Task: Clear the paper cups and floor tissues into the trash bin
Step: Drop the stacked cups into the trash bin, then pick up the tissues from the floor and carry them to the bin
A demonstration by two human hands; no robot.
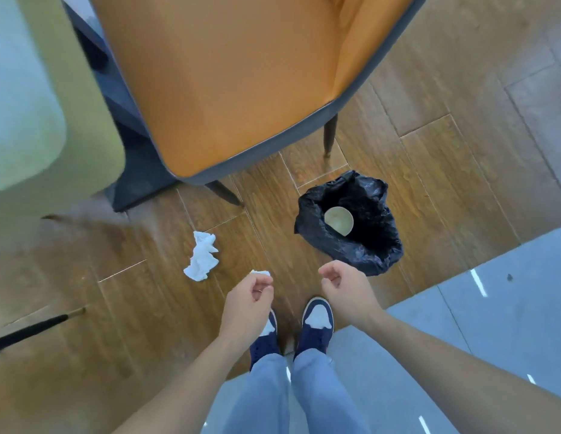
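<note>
A bin lined with a black bag (371, 245) stands on the wood floor ahead and to the right of my feet. A paper cup (338, 220) lies inside it, mouth up. One crumpled white tissue (202, 256) lies on the floor to the left of the bin. A smaller white tissue scrap (260, 272) shows just past the fingertips of my left hand (248, 303). That hand is loosely curled, and I cannot tell whether it pinches the scrap or merely hides it. My right hand (346, 289) hovers near the bin's front edge, fingers curled on nothing.
An orange chair (229, 89) with dark legs stands right behind the tissue and bin. A pale green seat (38, 120) fills the left side. A dark chair leg (32, 328) crosses the floor at lower left. Grey tile (492, 308) begins under my feet.
</note>
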